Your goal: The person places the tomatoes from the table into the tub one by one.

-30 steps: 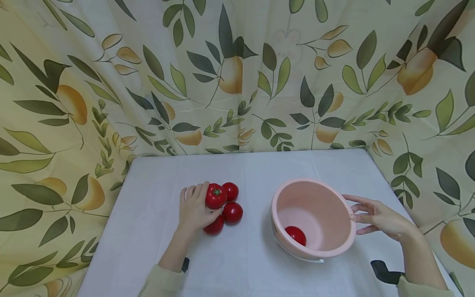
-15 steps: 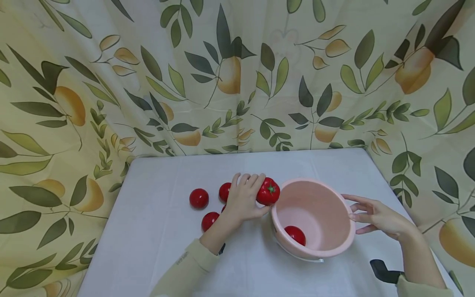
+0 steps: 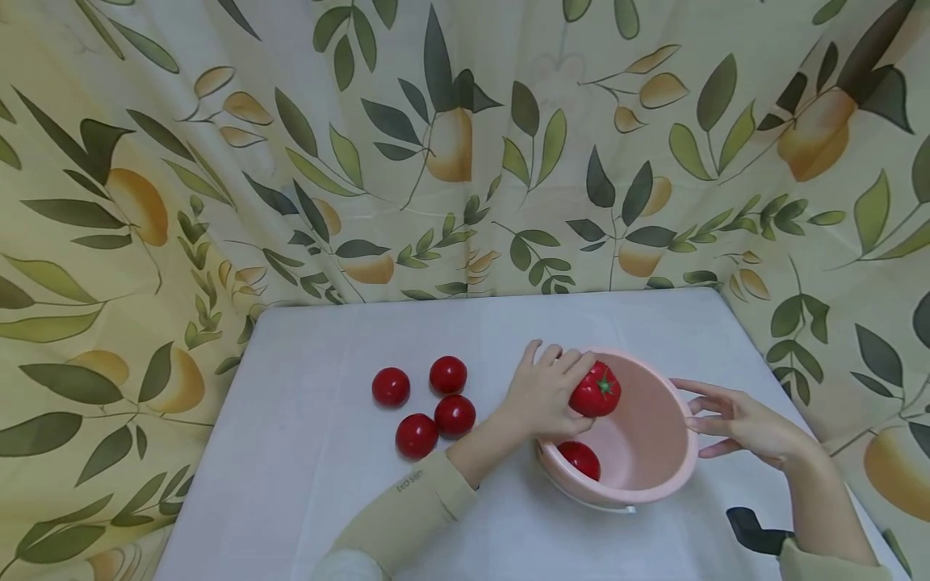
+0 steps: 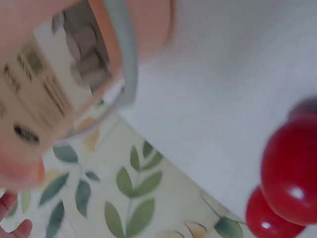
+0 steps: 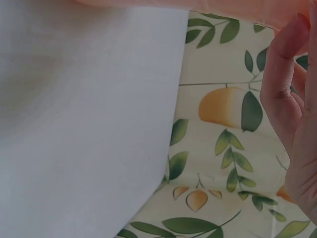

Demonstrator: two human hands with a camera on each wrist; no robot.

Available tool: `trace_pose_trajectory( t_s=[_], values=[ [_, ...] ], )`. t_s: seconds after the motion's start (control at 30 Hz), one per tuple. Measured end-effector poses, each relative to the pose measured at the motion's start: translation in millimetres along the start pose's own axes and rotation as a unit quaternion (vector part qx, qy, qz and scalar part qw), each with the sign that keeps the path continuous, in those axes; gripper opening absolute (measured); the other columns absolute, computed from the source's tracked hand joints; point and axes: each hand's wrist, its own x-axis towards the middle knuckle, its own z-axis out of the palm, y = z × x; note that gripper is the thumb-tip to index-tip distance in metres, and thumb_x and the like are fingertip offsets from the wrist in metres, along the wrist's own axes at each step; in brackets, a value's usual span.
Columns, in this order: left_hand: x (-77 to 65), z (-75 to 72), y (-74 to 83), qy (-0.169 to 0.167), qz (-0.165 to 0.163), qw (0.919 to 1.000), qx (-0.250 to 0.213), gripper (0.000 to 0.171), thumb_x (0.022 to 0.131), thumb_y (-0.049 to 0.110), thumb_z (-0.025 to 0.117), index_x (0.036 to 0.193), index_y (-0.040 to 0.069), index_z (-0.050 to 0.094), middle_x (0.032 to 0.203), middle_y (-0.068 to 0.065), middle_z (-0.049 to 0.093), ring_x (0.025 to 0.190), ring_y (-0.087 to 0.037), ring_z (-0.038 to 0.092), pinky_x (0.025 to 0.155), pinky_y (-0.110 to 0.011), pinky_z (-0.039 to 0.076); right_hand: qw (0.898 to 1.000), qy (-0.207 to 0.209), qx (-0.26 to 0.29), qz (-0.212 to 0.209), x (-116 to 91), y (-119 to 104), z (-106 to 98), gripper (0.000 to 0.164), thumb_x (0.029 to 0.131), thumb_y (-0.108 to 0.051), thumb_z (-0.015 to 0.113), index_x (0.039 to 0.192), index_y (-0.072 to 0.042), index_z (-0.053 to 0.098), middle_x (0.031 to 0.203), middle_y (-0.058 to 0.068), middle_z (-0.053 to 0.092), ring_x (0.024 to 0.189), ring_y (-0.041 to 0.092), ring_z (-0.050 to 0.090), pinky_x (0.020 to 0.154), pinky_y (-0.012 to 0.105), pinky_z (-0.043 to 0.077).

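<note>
In the head view my left hand (image 3: pixel 546 393) holds a red tomato (image 3: pixel 597 390) with a green stem over the left part of the pink bucket (image 3: pixel 657 484). Inside the bucket lies another red tomato (image 3: pixel 580 460), partly hidden by the rim. My right hand (image 3: pixel 744 424) touches the outside of the bucket's right rim, its fingers loosely spread. The right wrist view has the right hand (image 5: pixel 292 94) with a fingertip against the bucket (image 5: pixel 228 9). In the left wrist view the bucket's labelled side (image 4: pixel 44 84) is blurred, and the held tomato is out of sight.
Several red tomatoes, such as one tomato (image 3: pixel 391 387) at the left, lie grouped on the white table (image 3: pixel 305 500). A leaf-patterned curtain (image 3: pixel 465 161) hangs behind the table. The bucket's pale handle (image 3: pixel 610 509) hangs down at its front.
My left hand has lifted the stemmed tomato off the group and carried it right, from beside the other tomatoes to over the bucket. My right hand has stayed at the rim.
</note>
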Motion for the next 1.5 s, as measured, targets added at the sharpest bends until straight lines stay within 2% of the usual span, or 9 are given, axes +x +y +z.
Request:
trace_pose_trajectory(
  t_s=[0.17, 0.33, 0.5, 0.67, 0.9, 0.97, 1.2, 1.37, 1.5],
  values=[
    [12.2, 6.7, 22.0, -0.039, 0.051, 0.9975, 0.029, 0.080, 0.072, 0.064, 0.055, 0.138, 0.027, 0.030, 0.127, 0.012, 0.043, 0.117, -0.009, 0.035, 0.104, -0.041, 0.025, 1.000, 0.008, -0.006, 0.008, 0.2, -0.4, 0.9, 0.052, 0.091, -0.010, 0.053, 0.127, -0.046, 0.040, 0.098, 0.002, 0.054, 0.083, 0.013, 0.063, 0.066, 0.040, 0.053],
    [24.5, 15.2, 40.2, -0.110, 0.086, 0.9892, 0.046, 0.080, 0.074, 0.063, 0.056, 0.140, 0.030, 0.025, 0.133, 0.015, 0.038, 0.121, -0.007, 0.030, 0.106, -0.039, 0.022, 1.000, 0.007, -0.007, 0.006, 0.6, -0.9, 0.7, 0.052, 0.091, -0.010, 0.053, 0.128, -0.045, 0.040, 0.098, 0.002, 0.053, 0.084, 0.012, 0.062, 0.066, 0.040, 0.053],
    [36.4, 23.6, 52.2, -0.174, 0.112, 0.9768, 0.054, 0.085, 0.072, 0.062, 0.061, 0.141, 0.034, 0.021, 0.141, 0.017, 0.029, 0.129, -0.007, 0.023, 0.109, -0.038, 0.018, 1.000, 0.001, -0.006, 0.004, 0.5, -0.2, 0.1, 0.052, 0.092, -0.010, 0.052, 0.126, -0.048, 0.041, 0.098, 0.002, 0.052, 0.083, 0.012, 0.062, 0.065, 0.040, 0.053],
    [43.8, 33.2, 57.4, -0.218, 0.134, 0.9646, 0.064, 0.089, 0.067, 0.060, 0.068, 0.140, 0.039, 0.021, 0.142, 0.020, 0.027, 0.131, -0.006, 0.020, 0.109, -0.037, 0.015, 1.000, -0.001, -0.003, 0.004, 0.8, -0.1, 0.0, 0.052, 0.092, -0.009, 0.051, 0.125, -0.048, 0.041, 0.098, 0.002, 0.053, 0.084, 0.012, 0.062, 0.066, 0.040, 0.053],
    [49.5, 41.8, 62.4, -0.245, 0.175, 0.9444, 0.132, 0.088, 0.068, 0.064, 0.064, 0.141, 0.042, 0.020, 0.142, 0.023, 0.027, 0.130, -0.005, 0.020, 0.107, -0.035, 0.017, 1.000, -0.007, 0.002, -0.001, 0.6, 0.6, -1.0, 0.053, 0.092, -0.008, 0.050, 0.125, -0.049, 0.041, 0.097, 0.000, 0.054, 0.084, 0.012, 0.062, 0.066, 0.039, 0.053],
    [50.4, 43.0, 62.9, -0.250, 0.181, 0.9396, 0.148, 0.087, 0.069, 0.064, 0.063, 0.141, 0.043, 0.019, 0.142, 0.024, 0.026, 0.129, -0.005, 0.020, 0.107, -0.034, 0.017, 1.000, -0.010, 0.003, -0.006, 0.8, 1.1, -1.1, 0.053, 0.092, -0.007, 0.050, 0.125, -0.049, 0.041, 0.097, 0.000, 0.054, 0.084, 0.012, 0.062, 0.065, 0.039, 0.053],
    [51.3, 44.0, 64.3, -0.273, 0.198, 0.9123, 0.231, 0.088, 0.073, 0.068, 0.054, 0.142, 0.045, 0.004, 0.146, 0.025, 0.016, 0.132, -0.005, 0.014, 0.107, -0.031, 0.015, 1.000, -0.016, 0.006, -0.009, 1.4, 1.8, -2.3, 0.053, 0.093, -0.007, 0.049, 0.125, -0.048, 0.040, 0.098, -0.002, 0.055, 0.084, 0.012, 0.063, 0.066, 0.040, 0.053],
    [50.9, 47.3, 65.8, -0.297, 0.190, 0.9037, 0.243, 0.091, 0.071, 0.072, 0.052, 0.141, 0.046, 0.000, 0.146, 0.025, 0.013, 0.131, -0.003, 0.013, 0.104, -0.027, 0.017, 1.000, -0.020, 0.010, -0.012, 1.7, 1.6, -2.6, 0.053, 0.093, -0.006, 0.049, 0.125, -0.048, 0.041, 0.098, -0.001, 0.055, 0.084, 0.013, 0.063, 0.066, 0.040, 0.053],
    [48.8, 48.0, 68.1, -0.325, 0.166, 0.8964, 0.251, 0.087, 0.073, 0.075, 0.046, 0.140, 0.048, -0.004, 0.146, 0.026, 0.011, 0.130, -0.001, 0.013, 0.101, -0.024, 0.018, 1.000, -0.017, 0.009, -0.016, 1.2, 1.9, -1.7, 0.054, 0.093, -0.006, 0.049, 0.124, -0.048, 0.041, 0.098, 0.000, 0.054, 0.083, 0.013, 0.063, 0.065, 0.039, 0.053]
  ],
)
